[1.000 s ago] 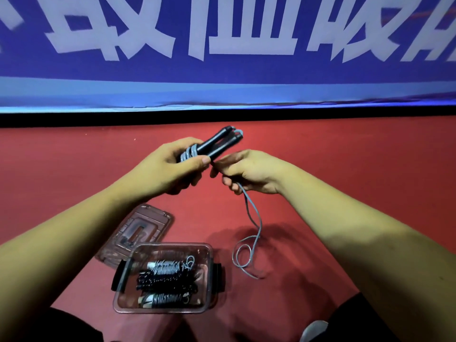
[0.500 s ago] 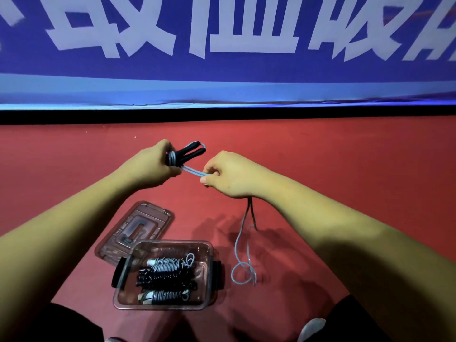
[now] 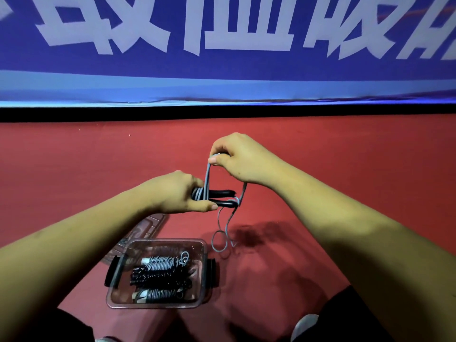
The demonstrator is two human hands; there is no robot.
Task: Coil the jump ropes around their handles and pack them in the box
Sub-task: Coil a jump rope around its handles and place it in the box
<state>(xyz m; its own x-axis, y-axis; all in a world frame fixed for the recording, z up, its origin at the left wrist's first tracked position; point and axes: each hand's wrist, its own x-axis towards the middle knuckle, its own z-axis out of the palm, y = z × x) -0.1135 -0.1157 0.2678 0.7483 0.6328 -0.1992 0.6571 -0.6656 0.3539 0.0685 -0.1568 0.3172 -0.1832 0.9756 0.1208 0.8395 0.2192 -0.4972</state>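
My left hand grips two black jump rope handles held side by side, pointing right, with a few turns of grey rope wound round them near my fingers. My right hand pinches the grey rope above the handles and holds it taut. The loose rest of the rope hangs from the handle tips and loops on the red floor. Below stands a clear plastic box with black side latches, holding three coiled jump ropes.
The box's clear lid lies on the red floor behind the box, partly under my left forearm. A blue banner with white characters hangs along the back. My knees and a shoe tip show at the bottom edge.
My left hand has lowered and turned the handles to point right. My right hand has risen above them, pulling the rope up and over. The loose rope on the floor is shorter.
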